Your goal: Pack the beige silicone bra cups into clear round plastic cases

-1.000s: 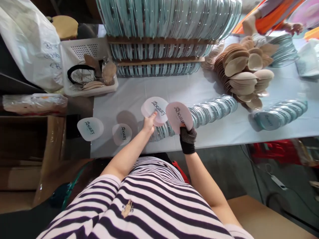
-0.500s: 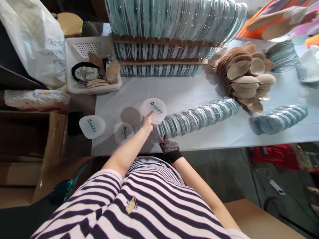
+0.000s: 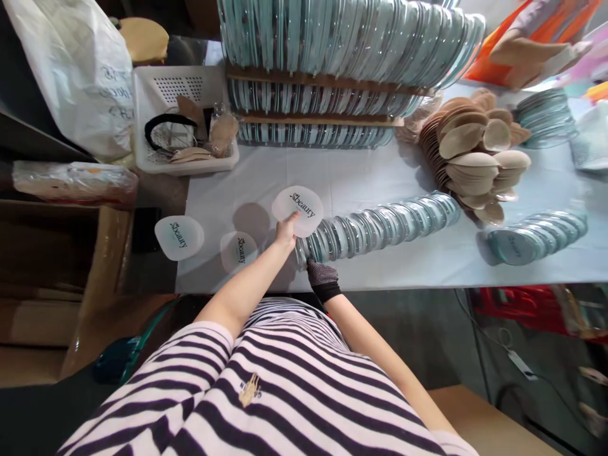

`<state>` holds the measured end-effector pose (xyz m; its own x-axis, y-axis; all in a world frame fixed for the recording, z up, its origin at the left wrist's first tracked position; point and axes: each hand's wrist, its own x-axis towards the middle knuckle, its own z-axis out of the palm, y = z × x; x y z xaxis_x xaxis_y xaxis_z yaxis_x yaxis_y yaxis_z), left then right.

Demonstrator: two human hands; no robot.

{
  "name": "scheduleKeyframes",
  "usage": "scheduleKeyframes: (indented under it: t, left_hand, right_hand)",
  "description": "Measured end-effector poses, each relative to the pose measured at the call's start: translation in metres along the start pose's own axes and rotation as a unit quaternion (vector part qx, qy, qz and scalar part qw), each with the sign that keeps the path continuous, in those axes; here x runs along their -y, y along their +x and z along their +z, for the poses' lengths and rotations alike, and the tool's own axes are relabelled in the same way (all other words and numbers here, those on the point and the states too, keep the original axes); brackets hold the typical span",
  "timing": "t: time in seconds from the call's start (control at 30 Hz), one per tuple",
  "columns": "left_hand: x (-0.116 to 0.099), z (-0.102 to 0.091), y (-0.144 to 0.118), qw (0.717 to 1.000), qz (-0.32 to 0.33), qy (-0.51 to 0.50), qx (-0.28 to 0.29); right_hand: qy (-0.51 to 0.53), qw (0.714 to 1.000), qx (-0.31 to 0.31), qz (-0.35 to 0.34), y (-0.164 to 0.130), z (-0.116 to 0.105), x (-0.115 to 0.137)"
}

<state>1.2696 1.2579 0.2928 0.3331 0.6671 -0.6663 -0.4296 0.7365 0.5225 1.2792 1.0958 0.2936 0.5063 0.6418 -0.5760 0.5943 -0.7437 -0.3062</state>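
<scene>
My bare left hand (image 3: 286, 233) pinches a rounded white translucent plate (image 3: 304, 201) printed with "beauty", thumb on its face, above the table. In a patterned glove with a black cuff, my right hand (image 3: 323, 275) is curled against the lower left end of a long row of clear, shiny rounded discs (image 3: 380, 228). Its fingertips are partly hidden there, so what they grip is unclear. Left of my left forearm lies a second printed plate (image 3: 232, 251) on the cloth. Another printed plate (image 3: 179, 237) sits at the table's left edge.
Stacked racks of clear discs (image 3: 323, 44) stand at the back. A white basket (image 3: 142, 152) holds a black ring and beige pieces. Beige cup-shaped pieces (image 3: 472, 161) are heaped at the right, near a shorter disc row (image 3: 536, 234). Another person's arm (image 3: 527, 54) shows at top right.
The view has shifted slightly. My left hand keeps hold of the printed plate in nearly the same place. A pale edge by my right fingertips no longer shows; they now rest against the row's end.
</scene>
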Motion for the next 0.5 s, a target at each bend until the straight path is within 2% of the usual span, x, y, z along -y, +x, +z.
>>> scheduleKeyframes:
  t: [0.07, 0.13, 0.2, 0.27, 0.3, 0.33, 0.37, 0.4, 0.43, 0.5]
  left_hand:
    - [0.0, 0.0, -0.001, 1.0, 0.001, -0.002, -0.001]
    - [0.0, 0.0, -0.003, 1.0, 0.001, -0.003, 0.002]
    - [0.002, -0.001, -0.007, 1.0, -0.001, 0.002, 0.011]
    - [0.004, -0.001, -0.01, 1.0, 0.004, 0.014, 0.017]
    - [0.006, -0.001, -0.012, 1.0, 0.008, 0.022, 0.017]
    - [0.008, 0.0, -0.013, 0.999, 0.012, 0.031, 0.016]
    - [0.009, 0.001, -0.014, 0.999, 0.014, 0.041, 0.012]
    - [0.009, 0.002, -0.014, 0.999, 0.013, 0.05, 0.009]
    - [0.008, 0.002, -0.014, 0.998, 0.01, 0.057, 0.007]
    - [0.001, -0.001, -0.013, 0.998, 0.007, 0.063, 0.007]
  right_hand:
    - [0.161, 0.985, 0.052, 0.024, 0.0, 0.0, -0.003]
    - [0.342, 0.932, 0.116, 0.027, -0.001, -0.001, -0.004]
    - [0.517, 0.84, 0.16, 0.024, -0.001, 0.0, -0.001]
    - [0.657, 0.73, 0.181, 0.048, -0.001, 0.002, 0.004]
    - [0.696, 0.689, 0.19, 0.067, 0.0, 0.003, 0.007]
    - [0.703, 0.678, 0.197, 0.084, 0.002, 0.004, 0.009]
    - [0.69, 0.689, 0.202, 0.093, 0.004, 0.003, 0.01]
    - [0.659, 0.716, 0.209, 0.094, 0.007, 0.002, 0.01]
    - [0.612, 0.755, 0.216, 0.091, 0.01, -0.001, 0.01]
    - [0.465, 0.855, 0.217, 0.075, 0.016, -0.008, 0.007]
